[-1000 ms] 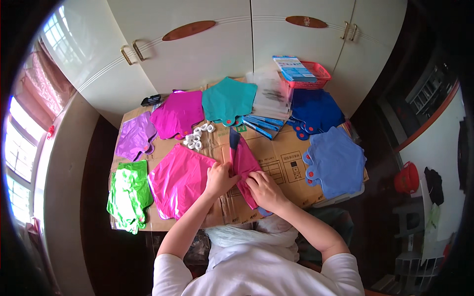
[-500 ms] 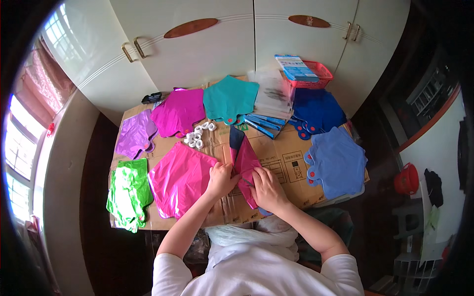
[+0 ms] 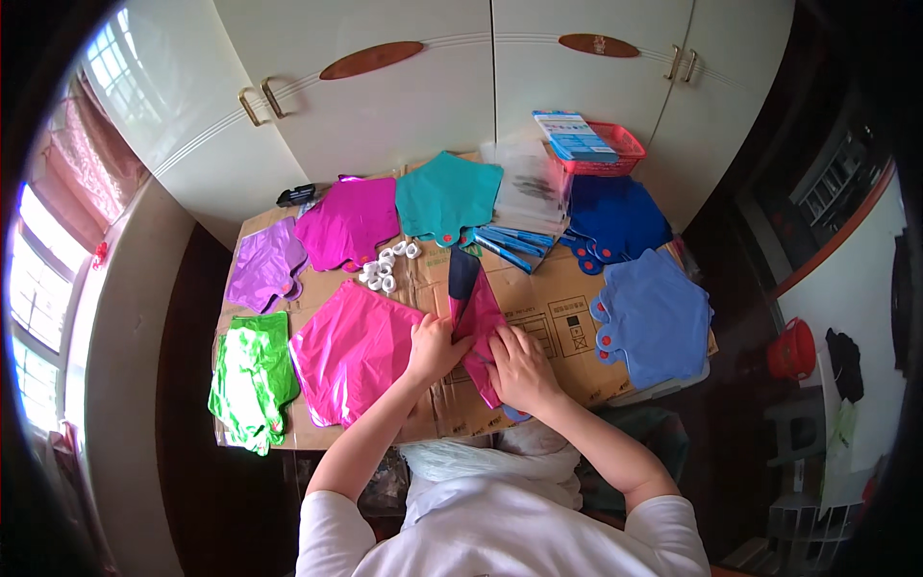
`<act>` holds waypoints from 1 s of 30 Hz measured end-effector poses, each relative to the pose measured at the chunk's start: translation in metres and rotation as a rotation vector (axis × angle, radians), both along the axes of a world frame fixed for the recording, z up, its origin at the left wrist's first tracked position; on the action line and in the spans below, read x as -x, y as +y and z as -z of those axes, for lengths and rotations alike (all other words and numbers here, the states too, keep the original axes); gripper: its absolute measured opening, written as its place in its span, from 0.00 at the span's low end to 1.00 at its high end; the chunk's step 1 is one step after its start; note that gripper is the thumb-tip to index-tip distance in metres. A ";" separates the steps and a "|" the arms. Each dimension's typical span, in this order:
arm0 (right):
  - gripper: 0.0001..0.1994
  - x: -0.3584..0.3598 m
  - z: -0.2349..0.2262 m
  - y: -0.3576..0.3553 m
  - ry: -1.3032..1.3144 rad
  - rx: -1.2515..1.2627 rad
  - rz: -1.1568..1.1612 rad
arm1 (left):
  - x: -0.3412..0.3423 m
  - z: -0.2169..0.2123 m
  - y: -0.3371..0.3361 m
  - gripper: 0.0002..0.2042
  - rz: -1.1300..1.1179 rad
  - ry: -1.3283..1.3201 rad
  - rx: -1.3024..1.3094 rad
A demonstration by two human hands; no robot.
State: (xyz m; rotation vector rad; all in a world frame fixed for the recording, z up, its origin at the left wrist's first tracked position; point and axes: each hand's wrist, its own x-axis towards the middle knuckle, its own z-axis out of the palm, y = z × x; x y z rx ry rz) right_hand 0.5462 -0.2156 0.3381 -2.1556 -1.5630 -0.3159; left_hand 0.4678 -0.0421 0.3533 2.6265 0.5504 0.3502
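Note:
A shiny pink foil piece [image 3: 484, 313], folded into a narrow shape with a dark navy upper end, lies in front of me on the cardboard. My left hand [image 3: 437, 348] is closed on its left edge, the thumb pointing inward. Bent over its right side are the fingers of my right hand [image 3: 522, 367], also closed on the foil. Part of the piece is hidden under both hands. A flat pink foil stack [image 3: 354, 351] spreads just left of my left hand. Beneath my right hand a bit of blue [image 3: 516, 413] peeks out at the near edge.
Around the cardboard [image 3: 577, 385] lie green [image 3: 252, 375], lilac [image 3: 264, 262], magenta [image 3: 348, 223], teal [image 3: 450, 197], dark blue [image 3: 620, 219] and light blue [image 3: 656, 317] foil stacks. White rings [image 3: 388, 267], blue packets [image 3: 510, 245], clear bags [image 3: 529, 188] and a red basket [image 3: 620, 144] stand farther back.
Both hands stay on the folded pink foil, with only slight finger movement. The dark upper end looks a little wider now.

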 end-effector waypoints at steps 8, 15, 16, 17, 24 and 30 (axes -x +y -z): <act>0.22 0.001 0.000 0.000 0.013 -0.008 0.016 | 0.007 0.003 0.002 0.10 0.079 -0.086 0.021; 0.20 0.001 -0.003 -0.001 -0.014 -0.048 0.054 | 0.010 0.003 -0.003 0.07 0.233 -0.207 -0.042; 0.19 0.000 -0.005 0.000 0.003 -0.073 0.050 | 0.011 0.002 -0.003 0.07 0.257 -0.207 -0.082; 0.18 0.000 -0.005 0.001 0.021 -0.099 0.047 | 0.012 0.001 -0.003 0.08 0.280 -0.207 -0.122; 0.15 0.000 0.001 0.000 0.017 -0.065 0.049 | 0.016 0.001 -0.002 0.11 0.350 -0.309 -0.181; 0.21 0.000 -0.004 0.001 -0.022 -0.094 0.082 | 0.014 0.004 0.002 0.08 0.225 -0.214 -0.056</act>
